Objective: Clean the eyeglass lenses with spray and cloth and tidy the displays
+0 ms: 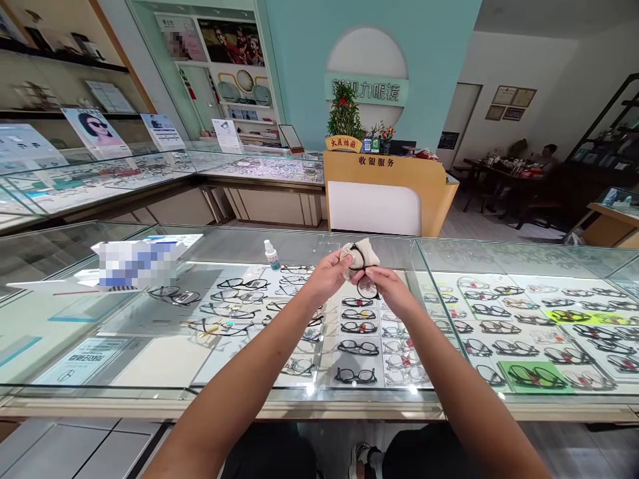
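Above the glass display case (329, 392), both my hands are at a pair of black-rimmed glasses (368, 287). My left hand (330, 271) pinches a beige cloth (368, 250) around one lens of the frame. With its fingers closed, my right hand (390, 285) grips the glasses near the bridge and the other rim, which hangs lower. A small white spray bottle (271, 255) stands upright on the glass to the left of my hands. Under the glass lie rows of spectacles (358, 347).
At the left, a partly blurred white and blue box (137, 263) lies on the counter. Beyond the case stands a wooden cashier desk (389, 169) with a plant (344, 116). More glass showcases (100, 176) run along the left. A person (546, 156) sits at a far table.
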`<state>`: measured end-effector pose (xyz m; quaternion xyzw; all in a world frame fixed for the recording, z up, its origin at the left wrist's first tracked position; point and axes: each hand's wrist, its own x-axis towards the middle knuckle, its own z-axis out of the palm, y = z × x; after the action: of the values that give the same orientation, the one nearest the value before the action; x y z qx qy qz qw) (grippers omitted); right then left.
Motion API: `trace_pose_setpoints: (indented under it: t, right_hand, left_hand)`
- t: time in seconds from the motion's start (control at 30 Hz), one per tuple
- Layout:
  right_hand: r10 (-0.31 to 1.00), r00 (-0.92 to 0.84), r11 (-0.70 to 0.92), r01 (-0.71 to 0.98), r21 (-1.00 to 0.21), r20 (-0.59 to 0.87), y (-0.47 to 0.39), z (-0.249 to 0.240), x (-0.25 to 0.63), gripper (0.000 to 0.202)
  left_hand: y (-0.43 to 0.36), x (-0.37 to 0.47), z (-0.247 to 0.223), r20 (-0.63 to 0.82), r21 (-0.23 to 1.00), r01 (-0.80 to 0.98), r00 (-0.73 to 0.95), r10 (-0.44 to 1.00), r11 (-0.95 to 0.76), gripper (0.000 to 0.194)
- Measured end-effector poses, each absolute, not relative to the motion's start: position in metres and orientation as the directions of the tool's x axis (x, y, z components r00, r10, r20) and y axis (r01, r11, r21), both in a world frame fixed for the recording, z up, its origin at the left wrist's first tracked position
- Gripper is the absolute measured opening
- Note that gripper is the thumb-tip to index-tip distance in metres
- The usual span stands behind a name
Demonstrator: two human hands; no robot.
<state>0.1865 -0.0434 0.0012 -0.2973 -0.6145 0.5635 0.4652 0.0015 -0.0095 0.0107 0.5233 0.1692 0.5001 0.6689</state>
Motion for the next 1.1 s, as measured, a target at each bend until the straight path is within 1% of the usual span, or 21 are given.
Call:
trace_pose_setpoints:
  t: [0.07,0.13,0.2,0.27,0.33,0.43,0.53,0.6,0.63,0.73,0.83,0.9,1.0,1.07,1.1]
  right_hand:
    - [0.892,-0.392,0.163,-0.182,-0.970,0.224,-0.043,0.000,0.186,0.042]
    - [0.888,-0.405,0.166,-0.162,-0.973,0.219,-0.043,-0.002,0.183,0.043]
    - [0.882,-0.423,0.177,-0.106,-0.978,0.205,-0.044,-0.003,0.181,0.046]
    - [0.882,-0.433,0.186,-0.048,-0.981,0.188,-0.046,-0.003,0.179,0.049]
    - [0.885,-0.421,0.208,-0.029,-0.978,0.201,-0.047,-0.002,0.181,0.048]
    - [0.891,-0.379,0.225,-0.108,-0.968,0.249,-0.045,0.000,0.184,0.043]
    - [0.902,-0.342,0.198,-0.213,-0.957,0.263,-0.042,-0.002,0.187,0.038]
    - [0.911,-0.327,0.182,-0.229,-0.956,0.252,-0.041,-0.004,0.186,0.038]
    - [0.913,-0.326,0.180,-0.215,-0.960,0.244,-0.041,-0.005,0.186,0.038]
    - [0.912,-0.356,0.172,-0.126,-0.977,0.206,-0.043,-0.006,0.182,0.041]
    - [0.910,-0.375,0.160,-0.070,-0.985,0.174,-0.046,-0.005,0.181,0.043]
    - [0.914,-0.354,0.179,-0.087,-0.980,0.198,-0.045,-0.004,0.183,0.043]
    - [0.916,-0.325,0.189,-0.167,-0.968,0.235,-0.042,-0.004,0.186,0.040]
    - [0.916,-0.324,0.183,-0.188,-0.965,0.237,-0.040,-0.005,0.186,0.040]
    - [0.916,-0.325,0.187,-0.173,-0.967,0.236,-0.040,-0.006,0.186,0.041]
  left_hand:
    - [-0.013,0.002,0.014,0.303,0.876,-0.481,0.473,0.827,-0.046,0.048]
    - [-0.016,0.005,0.013,0.305,0.882,-0.468,0.467,0.830,-0.061,0.047]
    - [-0.016,0.007,0.011,0.305,0.880,-0.468,0.418,0.856,-0.085,0.043]
    - [-0.016,0.008,0.009,0.299,0.872,-0.479,0.358,0.885,-0.100,0.046]
    - [-0.014,0.007,0.010,0.288,0.868,-0.488,0.343,0.894,-0.093,0.047]
    - [-0.014,0.003,0.016,0.290,0.867,-0.493,0.383,0.877,-0.071,0.045]
    - [-0.015,0.000,0.020,0.300,0.871,-0.486,0.412,0.860,-0.071,0.042]
    - [-0.016,0.001,0.018,0.303,0.874,-0.479,0.402,0.864,-0.084,0.047]
    - [-0.016,0.002,0.016,0.304,0.876,-0.474,0.392,0.868,-0.092,0.049]
    - [-0.015,0.004,0.008,0.284,0.887,-0.447,0.327,0.901,-0.117,0.042]
    - [-0.014,0.005,0.006,0.242,0.890,-0.444,0.256,0.936,-0.109,0.046]
    - [-0.013,0.005,0.009,0.241,0.882,-0.465,0.301,0.923,-0.079,0.048]
    - [-0.012,0.002,0.012,0.275,0.873,-0.485,0.406,0.872,-0.050,0.046]
    - [-0.010,0.001,0.011,0.280,0.878,-0.477,0.426,0.860,-0.050,0.049]
    - [-0.010,0.001,0.010,0.279,0.882,-0.468,0.424,0.862,-0.055,0.051]
